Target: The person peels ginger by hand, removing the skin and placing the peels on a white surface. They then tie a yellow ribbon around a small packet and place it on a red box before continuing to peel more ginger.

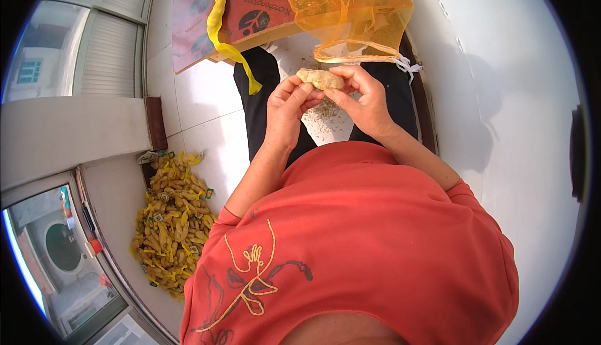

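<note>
Tan ginger root (320, 78) (bare) pinched between left hand (286, 104) and right hand (365, 98).

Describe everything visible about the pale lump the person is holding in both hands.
The ginger root is a knobbly, pale tan piece, dry and matte, lying roughly level in front of the person's chest. The left hand pinches its left end and the right hand its right end, fingers curled around it. It sits just below the mouth of an orange mesh bag and above crumbs on the floor.

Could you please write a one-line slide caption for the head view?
Left hand and right hand hold a beige ginger root below an orange mesh bag.
</note>
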Demonstrator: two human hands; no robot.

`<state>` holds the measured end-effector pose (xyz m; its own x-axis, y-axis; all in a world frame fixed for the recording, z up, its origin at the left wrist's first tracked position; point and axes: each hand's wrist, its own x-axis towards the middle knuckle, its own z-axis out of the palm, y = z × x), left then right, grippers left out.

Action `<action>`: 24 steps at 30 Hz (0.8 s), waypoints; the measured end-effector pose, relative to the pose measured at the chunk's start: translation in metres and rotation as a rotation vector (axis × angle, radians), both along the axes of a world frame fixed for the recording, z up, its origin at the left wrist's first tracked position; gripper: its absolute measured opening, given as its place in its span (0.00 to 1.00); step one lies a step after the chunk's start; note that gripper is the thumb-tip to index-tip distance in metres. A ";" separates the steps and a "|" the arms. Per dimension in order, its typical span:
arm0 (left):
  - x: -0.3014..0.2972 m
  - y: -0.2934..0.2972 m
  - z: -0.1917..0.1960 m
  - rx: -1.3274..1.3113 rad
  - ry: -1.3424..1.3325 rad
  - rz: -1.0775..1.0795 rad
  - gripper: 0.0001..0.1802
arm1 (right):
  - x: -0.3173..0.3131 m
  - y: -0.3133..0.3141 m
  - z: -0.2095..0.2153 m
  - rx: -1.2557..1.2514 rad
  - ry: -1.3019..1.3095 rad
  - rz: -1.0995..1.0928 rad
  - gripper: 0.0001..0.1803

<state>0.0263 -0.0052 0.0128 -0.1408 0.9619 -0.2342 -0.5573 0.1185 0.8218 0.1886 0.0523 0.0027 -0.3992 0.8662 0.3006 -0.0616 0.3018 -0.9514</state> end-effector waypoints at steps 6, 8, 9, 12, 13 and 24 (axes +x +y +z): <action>-0.002 0.002 -0.001 -0.013 -0.070 -0.004 0.10 | 0.000 -0.001 0.005 0.127 -0.077 -0.020 0.18; -0.002 0.002 -0.002 0.003 -0.083 -0.015 0.11 | -0.001 -0.001 0.006 0.128 -0.067 -0.030 0.18; -0.001 0.001 -0.002 -0.001 -0.100 -0.031 0.12 | -0.001 -0.001 0.006 0.129 -0.062 -0.035 0.18; 0.000 0.001 -0.003 -0.006 -0.145 -0.070 0.13 | -0.002 -0.001 0.005 0.104 -0.050 -0.028 0.17; -0.001 0.001 -0.002 -0.003 -0.152 -0.074 0.13 | -0.003 -0.001 0.005 0.074 -0.045 -0.023 0.17; 0.002 0.001 -0.009 0.027 -0.084 0.000 0.12 | -0.007 0.001 0.000 -0.199 0.154 0.054 0.12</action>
